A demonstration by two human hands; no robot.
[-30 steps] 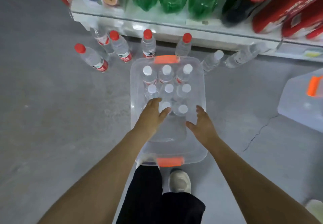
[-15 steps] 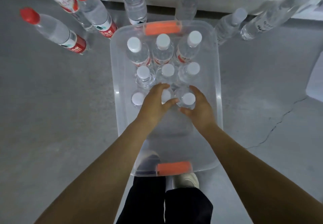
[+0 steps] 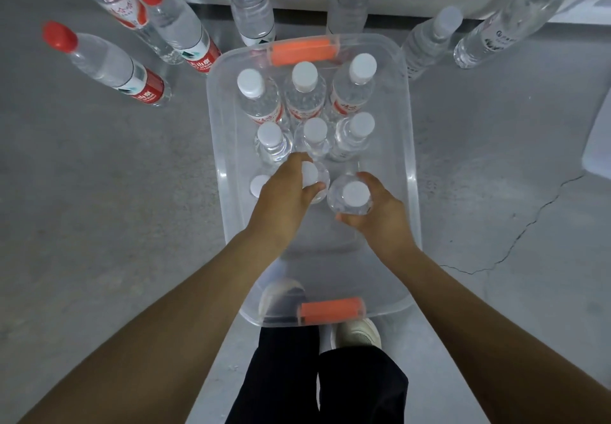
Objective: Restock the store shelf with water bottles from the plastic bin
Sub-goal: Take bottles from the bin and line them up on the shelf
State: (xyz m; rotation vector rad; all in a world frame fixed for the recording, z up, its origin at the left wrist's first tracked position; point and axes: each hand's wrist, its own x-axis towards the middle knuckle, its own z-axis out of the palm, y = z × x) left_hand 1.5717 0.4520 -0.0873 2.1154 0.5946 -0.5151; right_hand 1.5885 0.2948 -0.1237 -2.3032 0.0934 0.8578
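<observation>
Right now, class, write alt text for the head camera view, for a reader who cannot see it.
The left hand and right hand each grip a white-capped water bottle inside a clear plastic bin. Red-capped bottles stand on the grey floor beyond it.

Grey concrete floor point(image 3: 99, 225) with a thin crack point(image 3: 496, 262) at right.

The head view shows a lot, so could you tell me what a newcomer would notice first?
Both hands are inside the clear bin at centre: the left hand grips a white-capped bottle, the right hand grips the neighbouring bottle. Red-capped bottles stand on the floor beyond it.
</observation>
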